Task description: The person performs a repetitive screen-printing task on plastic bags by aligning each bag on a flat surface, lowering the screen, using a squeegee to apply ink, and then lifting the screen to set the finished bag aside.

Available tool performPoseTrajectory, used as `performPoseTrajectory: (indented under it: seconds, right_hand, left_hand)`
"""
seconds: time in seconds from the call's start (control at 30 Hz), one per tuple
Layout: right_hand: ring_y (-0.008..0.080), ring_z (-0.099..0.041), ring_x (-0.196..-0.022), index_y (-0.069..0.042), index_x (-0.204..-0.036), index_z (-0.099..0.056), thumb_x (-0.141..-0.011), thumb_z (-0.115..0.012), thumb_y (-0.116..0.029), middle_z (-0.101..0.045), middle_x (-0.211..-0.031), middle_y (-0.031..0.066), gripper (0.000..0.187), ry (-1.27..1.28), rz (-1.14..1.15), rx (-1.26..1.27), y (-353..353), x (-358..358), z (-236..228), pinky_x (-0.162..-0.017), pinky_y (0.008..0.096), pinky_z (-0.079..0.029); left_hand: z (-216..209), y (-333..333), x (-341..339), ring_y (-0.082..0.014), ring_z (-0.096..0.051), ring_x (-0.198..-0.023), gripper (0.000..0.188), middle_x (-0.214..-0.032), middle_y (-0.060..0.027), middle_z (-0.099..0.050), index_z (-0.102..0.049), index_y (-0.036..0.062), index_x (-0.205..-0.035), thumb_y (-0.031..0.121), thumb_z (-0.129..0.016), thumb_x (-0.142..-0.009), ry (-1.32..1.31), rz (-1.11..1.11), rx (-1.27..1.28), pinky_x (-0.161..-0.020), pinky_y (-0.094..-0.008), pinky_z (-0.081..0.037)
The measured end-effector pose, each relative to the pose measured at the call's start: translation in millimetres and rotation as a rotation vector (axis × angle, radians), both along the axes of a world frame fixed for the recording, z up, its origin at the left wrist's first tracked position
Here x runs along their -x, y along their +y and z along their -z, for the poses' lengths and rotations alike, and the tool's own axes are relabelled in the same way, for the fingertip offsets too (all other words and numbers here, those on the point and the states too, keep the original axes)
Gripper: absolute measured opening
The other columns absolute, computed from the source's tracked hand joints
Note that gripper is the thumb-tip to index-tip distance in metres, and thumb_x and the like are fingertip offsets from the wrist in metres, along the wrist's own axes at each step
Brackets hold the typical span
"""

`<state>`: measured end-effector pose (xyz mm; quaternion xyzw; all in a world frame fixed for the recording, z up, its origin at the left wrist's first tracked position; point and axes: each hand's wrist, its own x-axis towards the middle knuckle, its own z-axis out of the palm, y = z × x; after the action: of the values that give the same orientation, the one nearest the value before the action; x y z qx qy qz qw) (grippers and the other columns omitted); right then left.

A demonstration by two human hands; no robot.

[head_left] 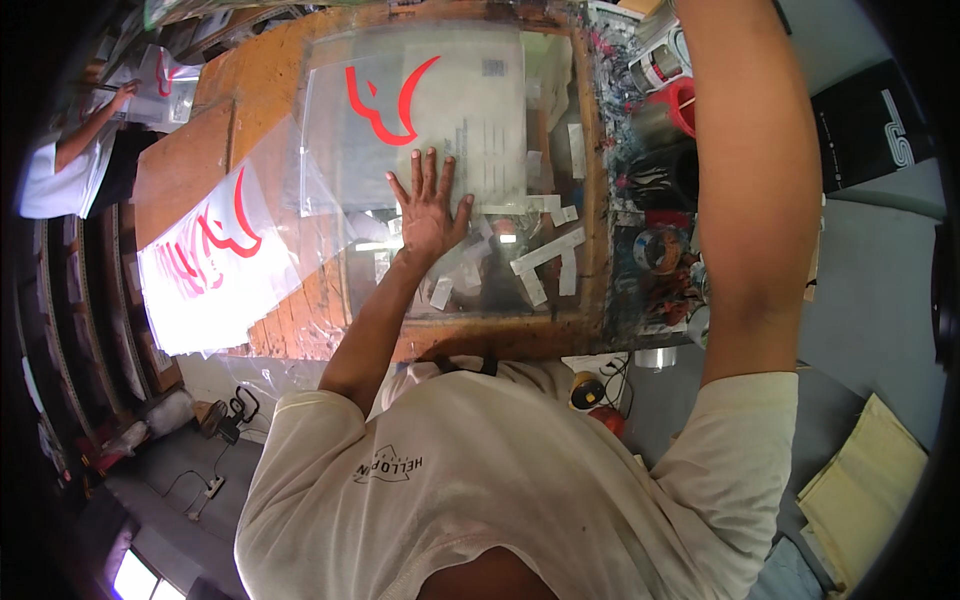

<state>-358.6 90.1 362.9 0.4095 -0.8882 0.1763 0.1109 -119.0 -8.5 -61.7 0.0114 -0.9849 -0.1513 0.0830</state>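
My left hand (432,222) lies palm down with its fingers spread. Its fingertips rest on the lower edge of a clear plastic sheet or bag (340,110) bearing a curved red print (404,105). Beneath the plastic is a pale rectangular panel (490,130), set on a glass-like work surface. Strips of whitish tape (545,252) stick to that surface around the hand. My right arm (755,190) reaches forward along the right side and leaves the picture at the top, so the right hand is out of sight.
A fanned stack of clear plastic sheets with red prints (215,300) covers the table's left part. Paint-smeared containers, a red cup (680,105) and a tape roll (660,250) crowd the right edge. Another person (75,170) handles a printed sheet at far left, above shelving (90,320).
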Motion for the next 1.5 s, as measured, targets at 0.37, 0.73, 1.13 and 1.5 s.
performPoseTrajectory:
  seconds: [0.37,0.73,1.13,1.5]
  right_hand:
    - [0.0357,-0.071,-0.065,-0.005,-0.086,-0.074,-0.092,-0.058,-0.065,-0.069,-0.067,0.0192,0.062,0.045,0.014,0.069,30.1,-89.6,86.5,-0.064,0.0509,-0.054]
    - [0.0392,-0.062,-0.118,-0.010,-0.138,-0.057,-0.084,-0.062,0.002,-0.070,-0.122,0.0177,0.056,-0.603,0.051,-0.285,59.5,-195.7,306.1,-0.100,0.0575,-0.046]
    - [0.0324,-0.060,-0.123,-0.009,-0.129,-0.062,-0.070,-0.068,0.005,-0.067,-0.126,0.0120,0.061,-0.302,0.126,-0.132,58.9,-253.7,354.8,-0.100,0.0591,-0.040]
    - [0.0375,-0.059,-0.122,-0.015,-0.131,-0.061,-0.073,-0.074,-0.005,-0.066,-0.126,0.0136,0.061,-0.166,0.222,-0.163,-6.7,-42.1,382.4,-0.104,0.0616,-0.040]
  left_hand:
    - [-113.4,-4.5,-40.4,-0.0381,-0.019,-0.155,0.069,-0.165,-0.0202,-0.028,-0.040,0.0053,-0.155,0.031,-0.066,-0.096,0.192,-0.042,-0.856,-0.121,-0.0647,-0.008]
    - [-78.3,9.3,-104.4,-0.0310,-0.039,-0.142,0.071,-0.151,-0.0176,-0.033,-0.033,0.0106,-0.153,0.044,-0.062,-0.097,-0.302,-0.857,-2.150,-0.118,-0.0660,-0.021]
    - [-52.8,14.0,-107.1,-0.0320,-0.047,-0.133,0.042,-0.140,-0.0181,-0.043,-0.046,0.0023,-0.126,0.030,-0.053,-0.095,-0.224,-0.967,-2.085,-0.109,-0.0636,-0.034]
    - [-51.7,15.9,-113.4,-0.0269,-0.054,-0.120,0.012,-0.115,-0.0084,-0.056,-0.054,0.0140,-0.097,0.024,-0.056,-0.092,-0.181,-1.022,-2.102,-0.101,-0.0594,-0.039]
